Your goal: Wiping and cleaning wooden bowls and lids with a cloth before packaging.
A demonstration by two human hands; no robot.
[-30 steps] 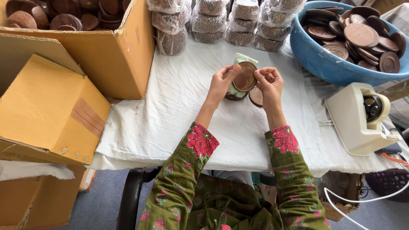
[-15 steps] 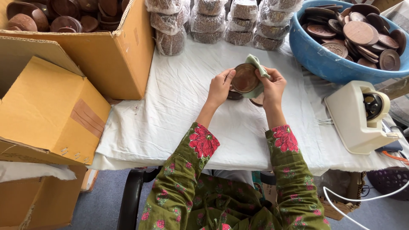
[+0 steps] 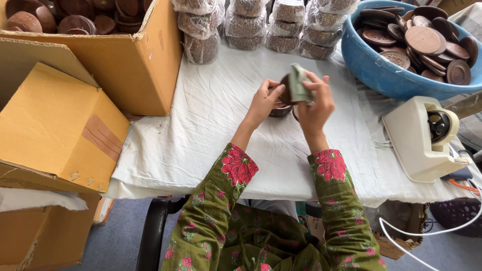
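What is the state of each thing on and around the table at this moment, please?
left hand: gripping the dark round piece
right hand: gripping the pale green cloth
dark round piece: held above the table, partly covered
pale green cloth: folded over the piece
blue basin: full of brown discs
large cardboard box: open, filled with brown bowls
wrapped stacks: sealed in clear film, upright
tape dispenser: loaded, standing on the white sheet

At the upper right of your frame sits a blue basin (image 3: 381, 75) of brown discs (image 3: 423, 39); wrapped stacks (image 3: 246, 22) line the top, cardboard boxes (image 3: 120, 65) the left, a tape dispenser (image 3: 424, 138) the right.
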